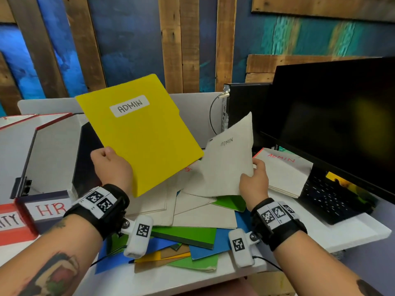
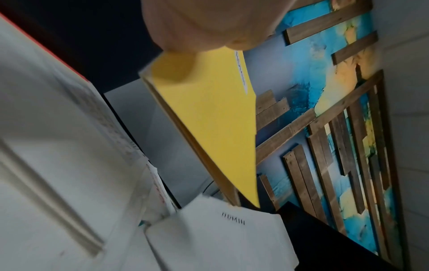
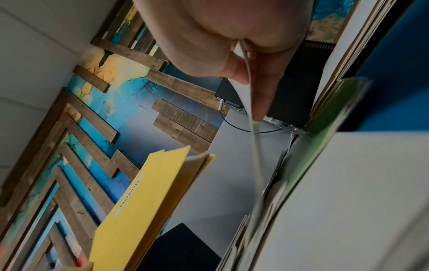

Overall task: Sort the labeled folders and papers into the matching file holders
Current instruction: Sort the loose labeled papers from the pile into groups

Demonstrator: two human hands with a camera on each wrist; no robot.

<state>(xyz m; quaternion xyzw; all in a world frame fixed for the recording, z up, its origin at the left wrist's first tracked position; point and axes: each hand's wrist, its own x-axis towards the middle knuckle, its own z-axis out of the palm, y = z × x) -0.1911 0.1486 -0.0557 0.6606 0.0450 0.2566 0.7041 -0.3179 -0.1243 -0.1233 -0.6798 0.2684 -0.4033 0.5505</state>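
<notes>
My left hand [image 1: 111,165] grips a yellow folder [image 1: 141,133] labeled ADMIN by its lower left edge and holds it tilted up above the desk. The same yellow folder [image 2: 209,117] shows edge-on in the left wrist view, and again in the right wrist view as the yellow folder [image 3: 139,207]. My right hand [image 1: 254,180] pinches a white paper [image 1: 228,161] marked ADMIN at its right edge, lifted off the pile; the paper [image 3: 253,139] runs thin between thumb and fingers [image 3: 264,91]. A white stack [image 1: 284,171] with red ADMIN writing lies to the right.
A pile of white papers and green, blue and yellow folders [image 1: 192,229] covers the desk before me. File holders stand at the left, one labeled HR [image 1: 49,210]. A dark monitor [image 1: 333,116], a keyboard [image 1: 333,201] and a computer case [image 1: 241,107] fill the right.
</notes>
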